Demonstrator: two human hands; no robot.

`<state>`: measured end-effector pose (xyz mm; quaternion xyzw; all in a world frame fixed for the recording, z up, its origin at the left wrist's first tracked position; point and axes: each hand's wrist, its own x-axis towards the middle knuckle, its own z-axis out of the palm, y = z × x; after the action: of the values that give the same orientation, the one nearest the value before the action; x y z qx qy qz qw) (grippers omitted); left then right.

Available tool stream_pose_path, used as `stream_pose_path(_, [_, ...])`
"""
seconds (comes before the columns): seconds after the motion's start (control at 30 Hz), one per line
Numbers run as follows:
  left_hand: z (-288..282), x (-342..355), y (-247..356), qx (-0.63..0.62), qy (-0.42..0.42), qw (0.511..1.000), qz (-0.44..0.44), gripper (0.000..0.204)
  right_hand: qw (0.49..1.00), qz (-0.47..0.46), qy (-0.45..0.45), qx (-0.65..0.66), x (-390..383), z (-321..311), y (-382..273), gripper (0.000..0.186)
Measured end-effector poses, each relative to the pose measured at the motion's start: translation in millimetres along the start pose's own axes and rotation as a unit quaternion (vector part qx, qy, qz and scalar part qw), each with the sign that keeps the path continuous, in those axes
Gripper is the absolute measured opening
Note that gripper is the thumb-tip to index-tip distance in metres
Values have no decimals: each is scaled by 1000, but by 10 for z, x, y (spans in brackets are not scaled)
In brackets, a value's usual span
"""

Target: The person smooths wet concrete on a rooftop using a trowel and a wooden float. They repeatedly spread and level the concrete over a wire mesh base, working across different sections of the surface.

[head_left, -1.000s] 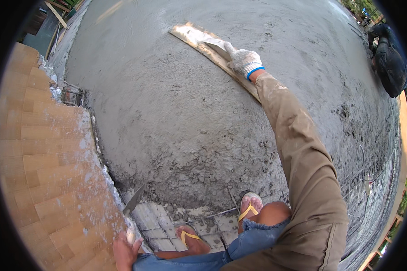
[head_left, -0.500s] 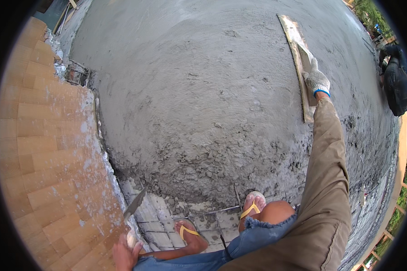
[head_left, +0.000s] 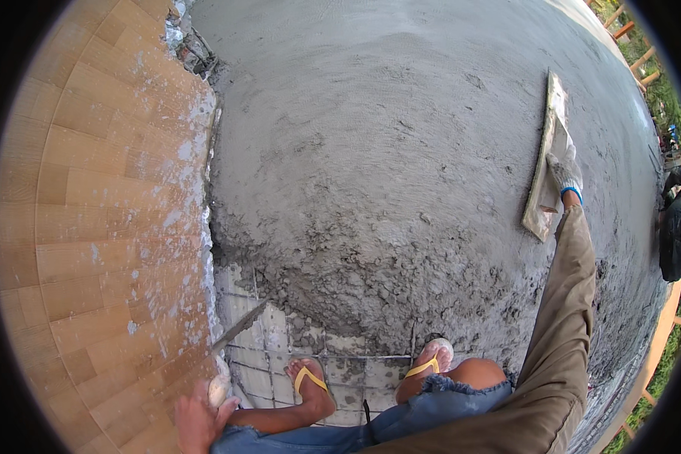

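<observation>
Float out at right, trowel low at left, wet concrete between

Right hand [head_left: 566, 172], in a knit glove with a blue cuff, is reaching into the upper right of the frame. Its grip is wrapping the handle of a long wooden float [head_left: 542, 178], which is lying on wet concrete [head_left: 371, 98]. Left hand [head_left: 197, 420], bare, is sitting at the lower left; its grip is holding a pointed trowel [head_left: 240, 328] by the pale handle, blade slanting up toward the rough concrete.

Risks, in my judgement: the float could be gouging the surface if one long edge is digging in from an uneven wrist; I cannot tell whether it is sitting flat. The outstretched arm could be costing the person balance, with the feet [head_left: 310, 386] in yellow-strapped flip-flops standing among rebar [head_left: 356, 356] at bottom centre. A toe could be catching on a rod. The trowel tip could be scraping the broken edge of the tiled floor [head_left: 83, 250] if the left hand is drifting.

Float: narrow, straight-sided, pale, blotched with grey cement; it is standing near-vertical in the frame, its top leaning slightly right. Concrete is looking smooth toward the top, lumpy and crumbling lower down. Another person's dark clothing [head_left: 672, 234] is showing at the right rim.
</observation>
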<state>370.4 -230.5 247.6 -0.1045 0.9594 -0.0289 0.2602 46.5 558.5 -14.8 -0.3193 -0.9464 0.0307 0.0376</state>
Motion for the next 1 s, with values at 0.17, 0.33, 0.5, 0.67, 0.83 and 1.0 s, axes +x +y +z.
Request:
stream_pose_path(0.17, [-170, -43, 197, -41, 55, 998, 15, 60, 985, -147, -77, 57, -83, -222, -2377, 69])
stream_pose_path(0.33, [-492, -143, 466, -130, -46, 984, -113, 56, 940, -315, -115, 58, -491, -237, -4062, 71])
stream_pose_path(0.5, [-799, -227, 706, -110, -120, 975, -150, 59, 856, -494, -140, 62, -1262, -151, -4781, 75])
stream_pose_path(0.67, [-339, -365, 427, -119, 66, 990, -36, 48, 817, -545, -179, 53, -1793, -170, -4330, 81])
stream_pose_path(0.83, [-292, -252, 410, -148, 76, 986, 2, 45, 802, -563, -196, 21, -2254, -314, -3389, 83])
stream_pose_path(1.0, [-307, -124, 443, -152, 66, 986, 30, 44, 822, -541, -175, 14, -2765, -488, -2624, 64])
